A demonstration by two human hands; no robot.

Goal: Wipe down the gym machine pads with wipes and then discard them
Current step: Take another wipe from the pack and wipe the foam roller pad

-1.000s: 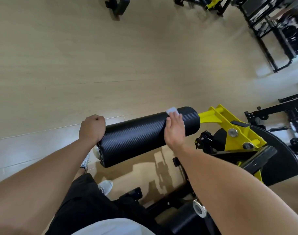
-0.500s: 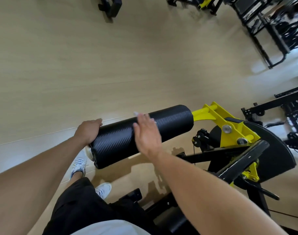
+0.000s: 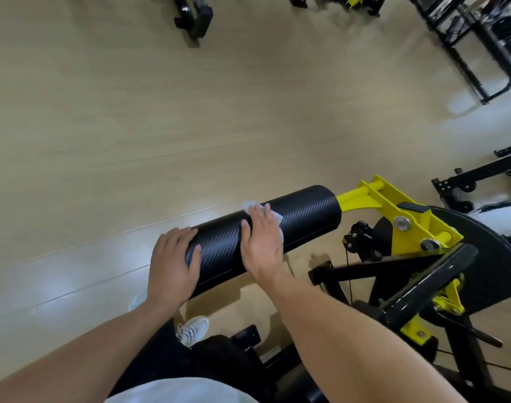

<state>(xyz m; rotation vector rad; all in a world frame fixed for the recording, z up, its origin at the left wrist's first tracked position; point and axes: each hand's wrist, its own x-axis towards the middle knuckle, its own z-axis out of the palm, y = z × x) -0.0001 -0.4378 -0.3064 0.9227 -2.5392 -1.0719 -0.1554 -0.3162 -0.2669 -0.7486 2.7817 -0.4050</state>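
A black roller pad (image 3: 303, 216) with a carbon-weave cover sticks out leftward from a yellow machine arm (image 3: 393, 205). My left hand (image 3: 172, 263) grips the pad's free left end, fingers and thumb wrapped round it. My right hand (image 3: 263, 242) lies flat on the middle of the pad and presses a white wipe (image 3: 252, 206) against it. Most of the wipe is hidden under the palm; its edges show past the fingertips and at the right side of the hand.
The machine's black frame and plate (image 3: 481, 257) fill the lower right. My legs and white shoes (image 3: 194, 330) are below the pad. More black gym frames (image 3: 475, 45) stand at the top right, another base (image 3: 193, 13) at the top. Pale wood floor (image 3: 132, 126) stretches to the left.
My right hand slid the wipe left along the pad, then back towards the middle. My left hand changed from a fist at the end to a wrap round the pad.
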